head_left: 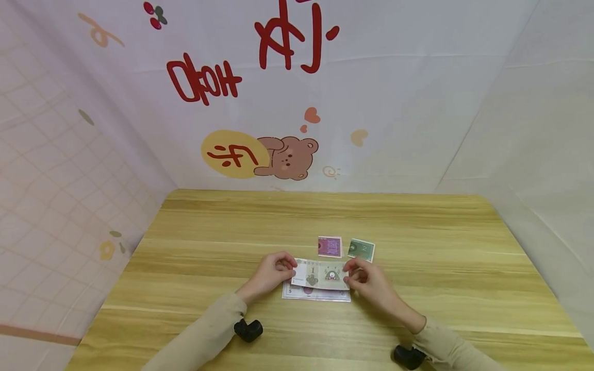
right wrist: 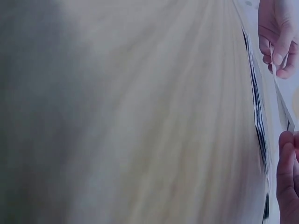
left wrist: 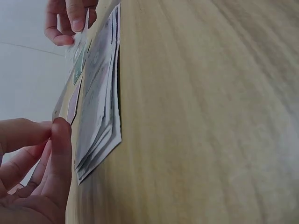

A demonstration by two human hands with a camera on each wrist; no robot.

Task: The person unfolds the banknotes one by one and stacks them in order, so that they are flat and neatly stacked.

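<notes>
A pale play banknote (head_left: pixel 320 274) marked 1 is held flat between both hands. My left hand (head_left: pixel 274 273) pinches its left end between thumb and fingers, and my right hand (head_left: pixel 371 286) pinches its right end. Beneath it on the table lies a small stack of notes (left wrist: pixel 100 93), its edges slightly fanned; the top one is purplish and marked 5. In the left wrist view the held note is raised above the stack. The right wrist view shows the note (right wrist: pixel 281 102) edge-on between the two hands.
Just beyond the hands, a purple note (head_left: pixel 330 247) and a green note (head_left: pixel 362 249) marked 2 lie side by side on the wooden table (head_left: pixel 209 221). A white printed cloth (head_left: pixel 394 93) with a bear hangs behind the table.
</notes>
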